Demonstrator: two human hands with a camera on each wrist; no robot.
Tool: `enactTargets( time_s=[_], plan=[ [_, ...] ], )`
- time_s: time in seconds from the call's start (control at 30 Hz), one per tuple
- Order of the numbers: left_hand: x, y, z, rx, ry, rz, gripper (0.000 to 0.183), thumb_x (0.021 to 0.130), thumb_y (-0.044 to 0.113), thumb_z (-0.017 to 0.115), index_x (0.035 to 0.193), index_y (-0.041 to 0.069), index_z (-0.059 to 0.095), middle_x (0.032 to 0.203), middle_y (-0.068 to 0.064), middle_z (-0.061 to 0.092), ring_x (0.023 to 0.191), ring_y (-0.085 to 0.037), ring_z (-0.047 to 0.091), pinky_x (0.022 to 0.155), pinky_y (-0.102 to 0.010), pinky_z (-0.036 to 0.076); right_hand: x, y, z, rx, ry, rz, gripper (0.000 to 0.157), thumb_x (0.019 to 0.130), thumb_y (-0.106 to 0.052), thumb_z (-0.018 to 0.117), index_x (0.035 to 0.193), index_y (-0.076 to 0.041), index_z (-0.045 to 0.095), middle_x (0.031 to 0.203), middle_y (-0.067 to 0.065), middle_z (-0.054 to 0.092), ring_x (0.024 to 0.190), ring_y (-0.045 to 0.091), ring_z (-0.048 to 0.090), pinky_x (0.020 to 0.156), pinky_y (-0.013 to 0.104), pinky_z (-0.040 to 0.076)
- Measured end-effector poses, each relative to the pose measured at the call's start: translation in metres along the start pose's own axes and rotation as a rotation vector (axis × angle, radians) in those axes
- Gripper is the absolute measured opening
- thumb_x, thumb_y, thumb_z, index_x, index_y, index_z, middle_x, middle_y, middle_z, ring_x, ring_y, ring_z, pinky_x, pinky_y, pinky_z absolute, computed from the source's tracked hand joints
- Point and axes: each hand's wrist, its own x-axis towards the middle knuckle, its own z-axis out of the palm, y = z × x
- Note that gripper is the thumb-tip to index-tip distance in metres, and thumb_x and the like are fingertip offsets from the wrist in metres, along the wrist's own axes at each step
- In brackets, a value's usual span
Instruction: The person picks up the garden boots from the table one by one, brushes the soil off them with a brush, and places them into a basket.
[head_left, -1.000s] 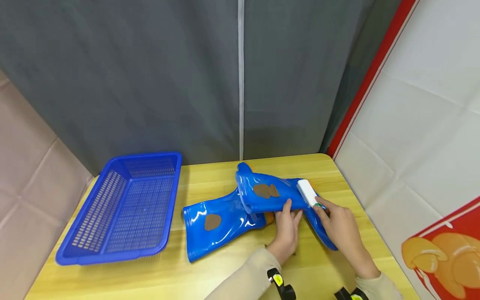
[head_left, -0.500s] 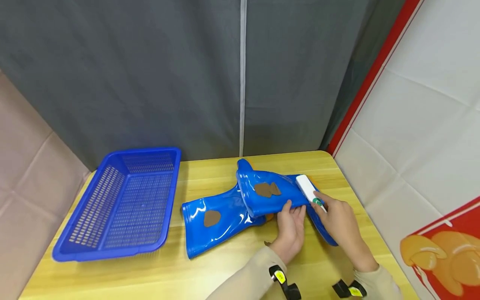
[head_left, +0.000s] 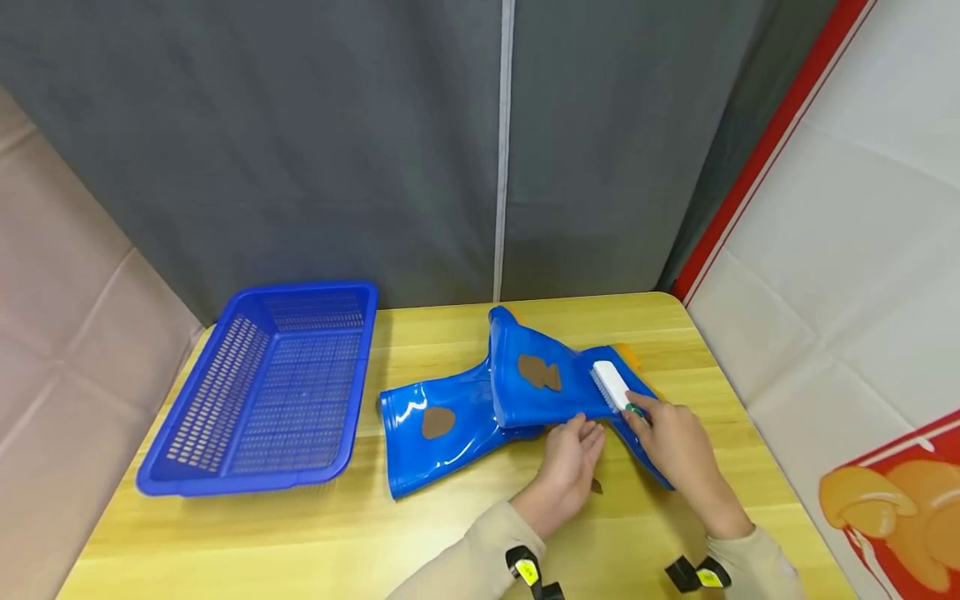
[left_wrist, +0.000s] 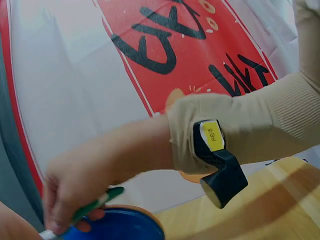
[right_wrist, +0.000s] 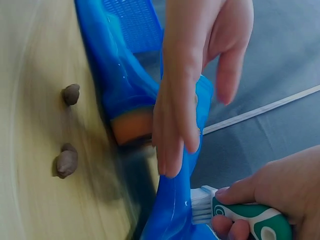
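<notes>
Two blue rubber boots lie crossed on the table; the upper boot has its shaft over the foot end of the lower boot. Each shaft bears a brown mud-like patch. My right hand grips the green-and-white handle of a scrubbing brush, whose white bristles touch the upper boot near its ankle. Just below that boot's near edge is my left hand. In the right wrist view its fingers extend along the boot, with the thumb apart; firm contact cannot be told.
A blue plastic basket stands at the left of the wooden table. Brown lumps lie on the tabletop near the boots. A grey curtain hangs behind, and a white-and-red printed sheet borders the right side.
My left hand has come away from the upper boot's near side, its thumb no longer over the edge. The boot's shaft lies differently. The brush has shifted slightly on the boot.
</notes>
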Motion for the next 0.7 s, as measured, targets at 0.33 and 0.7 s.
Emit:
enactTargets(
  time_s=[0.33, 0.7],
  plan=[
    [-0.023, 0.044, -0.037, 0.551, -0.357, 0.068, 0.050, 0.104, 0.015, 0.045, 0.147, -0.008, 0.033, 0.137, -0.025, 0.057, 0.128, -0.035, 0.058, 0.111, -0.039, 0.047, 0.002, -0.002, 0.000, -0.018, -0.011, 0.016, 0.038, 0.095, -0.018, 0.065, 0.128, 0.002, 0.064, 0.046, -0.001, 0.040, 0.039, 0.012, 0.034, 0.039, 0.023, 0.027],
    [0.003, 0.118, -0.058, 1.947, -0.158, 0.852, 0.082, 0.087, 0.038, 0.076, 0.153, 0.009, 0.035, 0.163, -0.009, 0.030, 0.153, -0.027, 0.025, 0.124, -0.042, 0.028, -0.005, -0.003, 0.006, -0.014, -0.005, 0.007, 0.037, 0.094, -0.017, 0.067, 0.127, 0.001, 0.065, 0.044, -0.002, 0.038, 0.038, 0.010, 0.029, 0.038, 0.022, 0.024]
  ],
)
